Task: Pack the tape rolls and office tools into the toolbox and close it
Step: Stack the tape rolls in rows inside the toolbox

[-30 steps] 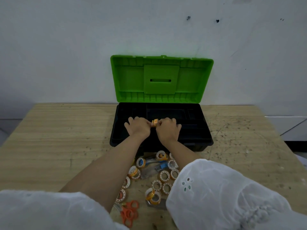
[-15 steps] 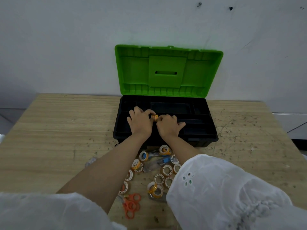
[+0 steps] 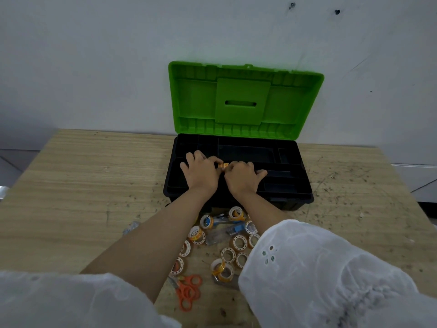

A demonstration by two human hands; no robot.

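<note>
- You face a plain grey-white painted wall (image 3: 94, 55), with two small dark holes (image 3: 337, 12) at the far right.
- Your light wooden tabletop (image 3: 71, 185), scratched and speckled on the right, meets it.

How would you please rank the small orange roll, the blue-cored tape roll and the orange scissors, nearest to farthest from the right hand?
1. small orange roll: pinched at the right hand fingers, over the toolbox.
2. blue-cored tape roll: on the table, just in front of the toolbox.
3. orange scissors: farthest back, toward the person.
</note>
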